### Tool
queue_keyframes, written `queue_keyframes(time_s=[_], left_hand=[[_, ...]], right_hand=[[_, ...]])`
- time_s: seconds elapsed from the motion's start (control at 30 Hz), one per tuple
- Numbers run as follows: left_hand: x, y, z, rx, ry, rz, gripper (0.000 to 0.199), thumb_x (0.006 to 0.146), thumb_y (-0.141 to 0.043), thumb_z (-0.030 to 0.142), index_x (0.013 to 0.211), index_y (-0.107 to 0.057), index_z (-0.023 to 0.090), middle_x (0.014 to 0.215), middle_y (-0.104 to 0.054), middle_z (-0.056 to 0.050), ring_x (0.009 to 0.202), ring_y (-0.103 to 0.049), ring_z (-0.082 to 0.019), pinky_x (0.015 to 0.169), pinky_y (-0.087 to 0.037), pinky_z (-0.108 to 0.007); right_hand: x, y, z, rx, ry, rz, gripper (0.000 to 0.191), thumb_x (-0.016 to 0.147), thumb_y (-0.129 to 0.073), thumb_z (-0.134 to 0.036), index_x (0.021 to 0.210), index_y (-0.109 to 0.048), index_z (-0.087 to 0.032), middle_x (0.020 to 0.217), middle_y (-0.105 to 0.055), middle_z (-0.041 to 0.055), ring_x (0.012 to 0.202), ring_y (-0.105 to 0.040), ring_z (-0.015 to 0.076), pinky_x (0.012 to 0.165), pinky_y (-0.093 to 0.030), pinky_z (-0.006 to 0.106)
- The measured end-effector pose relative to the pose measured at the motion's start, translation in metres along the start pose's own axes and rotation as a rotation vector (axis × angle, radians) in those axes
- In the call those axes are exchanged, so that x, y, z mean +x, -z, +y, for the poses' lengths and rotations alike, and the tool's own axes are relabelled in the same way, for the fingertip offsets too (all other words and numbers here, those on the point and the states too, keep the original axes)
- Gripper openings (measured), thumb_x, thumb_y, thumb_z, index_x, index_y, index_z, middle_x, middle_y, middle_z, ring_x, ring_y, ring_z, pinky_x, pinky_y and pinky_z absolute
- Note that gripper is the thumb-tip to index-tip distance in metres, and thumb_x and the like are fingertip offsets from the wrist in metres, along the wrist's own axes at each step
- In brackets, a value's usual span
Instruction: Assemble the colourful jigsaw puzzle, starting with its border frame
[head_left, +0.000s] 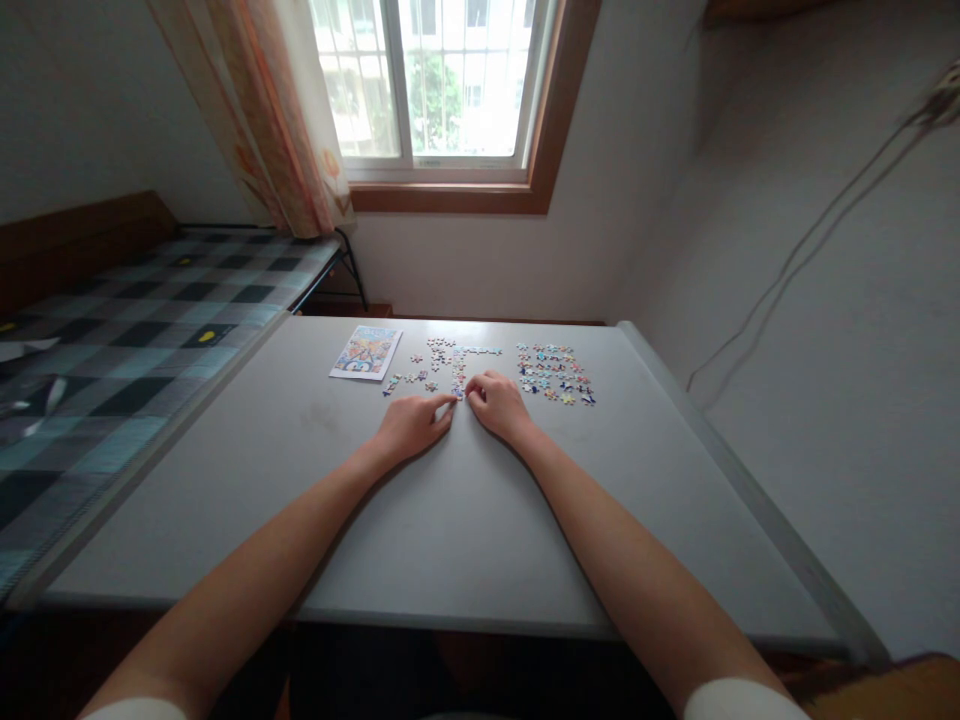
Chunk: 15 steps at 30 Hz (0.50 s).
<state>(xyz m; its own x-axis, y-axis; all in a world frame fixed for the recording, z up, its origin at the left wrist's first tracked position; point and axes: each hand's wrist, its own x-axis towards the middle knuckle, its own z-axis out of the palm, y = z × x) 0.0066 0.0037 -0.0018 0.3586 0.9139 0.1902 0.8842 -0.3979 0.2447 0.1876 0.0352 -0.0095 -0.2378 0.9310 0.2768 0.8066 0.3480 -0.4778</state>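
A partly joined jigsaw puzzle lies on the table, with one strip running toward me and another along the top to the right. My left hand rests on the tabletop, its index finger stretched to the strip's near end and its thumb a little apart. Just to the right, my right hand has its fingers curled together at that same end, around a small puzzle piece that they mostly hide. Several loose puzzle pieces lie beyond my left hand. To the right, more loose pieces are laid out in rows.
A colourful picture sheet lies at the far left of the white table. Left of the table is a bed with a checked cover. A window and curtain are beyond; a cable hangs on the right wall.
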Motion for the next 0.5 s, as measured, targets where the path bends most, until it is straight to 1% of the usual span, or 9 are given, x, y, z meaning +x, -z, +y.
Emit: queue_keyframes(time_s=[0.5], left_hand=[[0.0000, 0.0021, 0.0022, 0.004, 0.006, -0.001, 0.034, 0.091, -0.048, 0.039, 0.118, -0.067, 0.032, 0.063, -0.067, 0.001, 0.060, -0.062, -0.016, 0.060, -0.039, -0.023]], right_hand=[[-0.0008, 0.0010, -0.0015, -0.010, -0.001, 0.000, 0.020, 0.085, -0.049, -0.020, 0.084, -0.068, -0.022, 0.090, -0.062, 0.0042, 0.088, -0.055, 0.0180, 0.081, -0.036, 0.030]])
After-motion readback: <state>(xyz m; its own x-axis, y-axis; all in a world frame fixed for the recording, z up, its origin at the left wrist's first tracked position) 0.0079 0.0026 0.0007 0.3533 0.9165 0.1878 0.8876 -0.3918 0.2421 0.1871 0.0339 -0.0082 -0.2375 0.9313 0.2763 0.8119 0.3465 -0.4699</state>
